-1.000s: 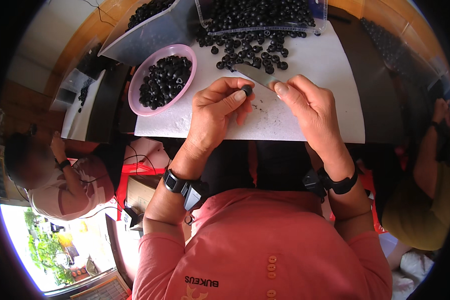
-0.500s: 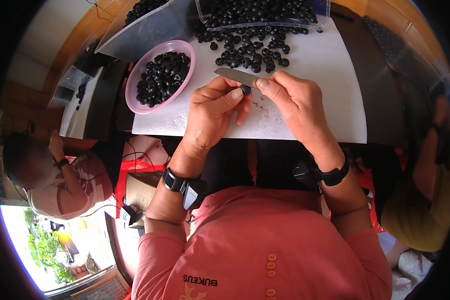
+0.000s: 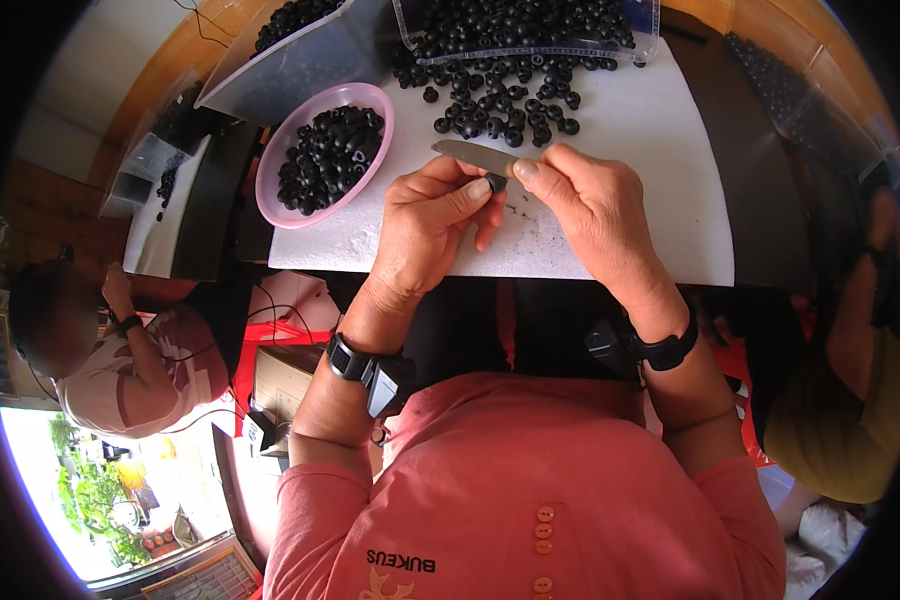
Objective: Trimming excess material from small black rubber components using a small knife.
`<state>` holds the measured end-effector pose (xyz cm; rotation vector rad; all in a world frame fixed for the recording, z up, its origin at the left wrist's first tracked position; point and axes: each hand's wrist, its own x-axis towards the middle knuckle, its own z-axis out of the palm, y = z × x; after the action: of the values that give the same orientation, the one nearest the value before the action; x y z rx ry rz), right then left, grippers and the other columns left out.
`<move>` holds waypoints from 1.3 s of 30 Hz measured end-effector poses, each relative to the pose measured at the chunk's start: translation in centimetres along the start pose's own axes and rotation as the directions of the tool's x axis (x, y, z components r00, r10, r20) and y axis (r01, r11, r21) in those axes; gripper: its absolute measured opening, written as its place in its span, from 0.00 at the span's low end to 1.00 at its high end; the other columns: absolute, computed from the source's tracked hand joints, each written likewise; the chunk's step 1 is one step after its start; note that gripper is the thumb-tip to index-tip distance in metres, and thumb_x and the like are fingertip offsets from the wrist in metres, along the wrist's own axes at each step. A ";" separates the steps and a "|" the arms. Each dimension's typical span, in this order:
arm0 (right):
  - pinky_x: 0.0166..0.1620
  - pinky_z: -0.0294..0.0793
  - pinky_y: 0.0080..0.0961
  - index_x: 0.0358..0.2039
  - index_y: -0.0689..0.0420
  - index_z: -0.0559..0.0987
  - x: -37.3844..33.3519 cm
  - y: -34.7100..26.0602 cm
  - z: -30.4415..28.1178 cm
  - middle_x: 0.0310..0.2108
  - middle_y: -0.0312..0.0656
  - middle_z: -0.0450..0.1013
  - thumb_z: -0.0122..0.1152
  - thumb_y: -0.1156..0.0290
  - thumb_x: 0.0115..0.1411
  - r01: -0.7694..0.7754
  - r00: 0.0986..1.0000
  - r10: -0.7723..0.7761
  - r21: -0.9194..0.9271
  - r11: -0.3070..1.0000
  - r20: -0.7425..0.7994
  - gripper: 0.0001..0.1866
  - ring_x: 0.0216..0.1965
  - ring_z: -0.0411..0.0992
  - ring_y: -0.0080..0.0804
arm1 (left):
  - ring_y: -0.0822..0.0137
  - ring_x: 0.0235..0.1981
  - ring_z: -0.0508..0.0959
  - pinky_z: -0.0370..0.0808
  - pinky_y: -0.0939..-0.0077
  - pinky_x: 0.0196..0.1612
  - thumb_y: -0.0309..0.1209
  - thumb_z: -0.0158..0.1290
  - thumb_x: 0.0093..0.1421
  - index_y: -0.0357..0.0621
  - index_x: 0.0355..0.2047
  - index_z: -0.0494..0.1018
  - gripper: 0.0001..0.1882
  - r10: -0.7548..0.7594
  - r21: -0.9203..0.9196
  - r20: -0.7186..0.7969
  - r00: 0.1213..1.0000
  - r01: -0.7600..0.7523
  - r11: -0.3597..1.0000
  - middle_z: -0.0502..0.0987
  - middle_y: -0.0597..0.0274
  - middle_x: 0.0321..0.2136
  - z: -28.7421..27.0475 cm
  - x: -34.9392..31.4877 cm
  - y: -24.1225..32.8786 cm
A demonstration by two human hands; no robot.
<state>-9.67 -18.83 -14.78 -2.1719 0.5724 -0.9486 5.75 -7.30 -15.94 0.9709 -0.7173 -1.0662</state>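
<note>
My left hand (image 3: 432, 225) pinches a small black round piece (image 3: 496, 184) between thumb and forefinger over a white foam board (image 3: 630, 200). My right hand (image 3: 590, 205) grips a small knife whose grey blade (image 3: 470, 152) points left, lying right above the black piece. Both hands meet at the board's middle. Several loose black round pieces (image 3: 500, 100) lie just beyond the hands. A pink bowl (image 3: 300, 205) filled with the same black pieces stands to the left of my left hand.
A clear tray (image 3: 530, 25) of black pieces sits at the far edge of the board, and another clear container (image 3: 290, 40) at the far left. A seated person (image 3: 120, 350) is at the left, another person's arm (image 3: 850, 380) at the right.
Both hands have shifted slightly left and nearer together. The knife blade now lies across the top of the black piece held in my left hand.
</note>
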 end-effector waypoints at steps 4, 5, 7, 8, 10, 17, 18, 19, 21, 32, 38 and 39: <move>0.22 0.65 0.37 0.20 0.59 0.73 -0.1 -0.1 0.0 0.13 0.43 0.67 0.58 0.58 0.65 -0.006 1.000 0.006 0.010 1.000 -0.005 0.21 0.14 0.66 0.40 | 0.65 0.28 0.78 0.73 0.75 0.24 0.20 0.50 0.66 0.30 0.41 0.72 0.06 -0.013 -0.007 -0.017 1.000 0.013 1.000 0.78 0.50 0.33 0.1 0.0 0.1; 0.22 0.65 0.37 0.20 0.59 0.73 -0.1 -0.2 0.0 0.13 0.43 0.67 0.58 0.58 0.65 -0.014 1.000 0.014 0.015 1.000 0.001 0.21 0.15 0.67 0.40 | 0.65 0.28 0.78 0.73 0.75 0.24 0.21 0.50 0.66 0.30 0.41 0.72 0.06 -0.014 -0.013 -0.016 1.000 0.014 1.000 0.78 0.50 0.33 0.3 0.0 0.3; 0.22 0.65 0.37 0.20 0.58 0.73 -0.1 -0.2 -0.1 0.13 0.43 0.68 0.58 0.58 0.65 -0.025 1.000 0.025 0.019 1.000 0.007 0.20 0.15 0.67 0.41 | 0.65 0.28 0.78 0.73 0.75 0.24 0.21 0.50 0.66 0.30 0.41 0.72 0.06 -0.017 -0.020 -0.014 1.000 0.017 1.000 0.78 0.50 0.32 0.6 -0.1 0.4; 0.22 0.65 0.36 0.20 0.58 0.73 -0.1 -0.1 0.0 0.13 0.43 0.68 0.58 0.59 0.65 -0.018 1.000 0.018 0.017 1.000 -0.001 0.20 0.15 0.68 0.41 | 0.65 0.27 0.78 0.73 0.75 0.24 0.21 0.49 0.66 0.30 0.41 0.72 0.06 -0.027 -0.027 -0.021 0.999 0.027 0.999 0.78 0.51 0.32 0.8 -0.2 0.4; 0.22 0.65 0.36 0.20 0.58 0.73 -0.1 -0.1 0.0 0.13 0.43 0.68 0.58 0.59 0.65 -0.010 1.000 0.010 0.017 1.000 -0.009 0.20 0.15 0.68 0.41 | 0.65 0.27 0.78 0.73 0.75 0.23 0.21 0.49 0.66 0.30 0.41 0.72 0.06 -0.036 -0.032 -0.029 0.999 0.035 0.999 0.78 0.51 0.32 1.0 -0.2 0.4; 0.21 0.64 0.36 0.20 0.58 0.73 -0.1 0.0 0.0 0.12 0.42 0.67 0.58 0.59 0.65 0.018 1.000 -0.017 0.011 1.000 -0.024 0.20 0.14 0.67 0.40 | 0.68 0.24 0.76 0.71 0.77 0.21 0.21 0.49 0.66 0.29 0.43 0.73 0.08 -0.022 -0.063 -0.085 0.996 0.017 0.998 0.78 0.54 0.31 1.6 -0.2 0.1; 0.21 0.64 0.36 0.20 0.58 0.73 -0.1 0.0 0.0 0.12 0.42 0.67 0.58 0.59 0.65 0.028 0.999 -0.028 0.012 1.000 -0.026 0.20 0.14 0.67 0.41 | 0.68 0.24 0.76 0.71 0.77 0.20 0.21 0.49 0.66 0.29 0.43 0.73 0.08 -0.016 -0.059 -0.097 0.995 0.010 0.998 0.77 0.54 0.31 1.8 -0.3 0.2; 0.21 0.64 0.36 0.20 0.58 0.73 -0.1 0.0 0.0 0.12 0.42 0.67 0.58 0.59 0.65 0.027 0.999 -0.027 0.013 1.000 -0.026 0.20 0.14 0.67 0.41 | 0.68 0.24 0.76 0.71 0.77 0.20 0.21 0.49 0.66 0.29 0.43 0.73 0.08 -0.016 -0.058 -0.098 0.995 0.011 0.998 0.77 0.54 0.31 1.9 -0.3 0.1; 0.20 0.64 0.36 0.20 0.58 0.73 -0.1 0.0 0.0 0.12 0.42 0.67 0.58 0.60 0.65 0.057 0.998 -0.057 0.005 0.998 -0.037 0.20 0.14 0.67 0.40 | 0.69 0.23 0.75 0.70 0.78 0.20 0.21 0.50 0.65 0.29 0.42 0.74 0.08 -0.001 -0.065 -0.139 0.990 -0.008 0.998 0.77 0.55 0.30 2.1 -0.3 -0.1; 0.20 0.62 0.35 0.18 0.58 0.71 -0.2 0.1 0.0 0.12 0.43 0.65 0.59 0.61 0.64 0.059 0.998 -0.059 0.066 0.996 -0.001 0.20 0.14 0.66 0.40 | 0.70 0.23 0.74 0.69 0.79 0.19 0.20 0.50 0.65 0.29 0.41 0.74 0.07 0.000 -0.076 -0.176 0.984 -0.014 0.997 0.77 0.56 0.28 2.3 -0.5 -0.3; 0.21 0.61 0.27 0.23 0.59 0.76 -0.7 0.1 -0.6 0.14 0.36 0.67 0.59 0.60 0.65 0.136 0.989 -0.144 0.185 0.973 0.030 0.18 0.17 0.64 0.26 | 0.69 0.24 0.74 0.70 0.78 0.20 0.22 0.50 0.65 0.29 0.43 0.75 0.09 0.019 -0.111 -0.123 0.992 -0.032 0.993 0.76 0.56 0.28 1.5 0.4 -0.2; 0.22 0.61 0.22 0.25 0.59 0.79 -0.7 0.1 -1.0 0.16 0.32 0.67 0.59 0.59 0.66 -0.069 0.995 0.034 0.418 0.906 0.092 0.17 0.18 0.63 0.20 | 0.69 0.25 0.75 0.70 0.77 0.20 0.22 0.50 0.66 0.29 0.43 0.75 0.09 0.010 -0.164 -0.055 0.998 -0.019 0.986 0.76 0.56 0.29 1.3 0.5 -0.3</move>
<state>-10.93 -18.86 -14.69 -1.7887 0.3433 -0.8579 4.71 -8.18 -15.66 0.8481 -0.5816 -1.0646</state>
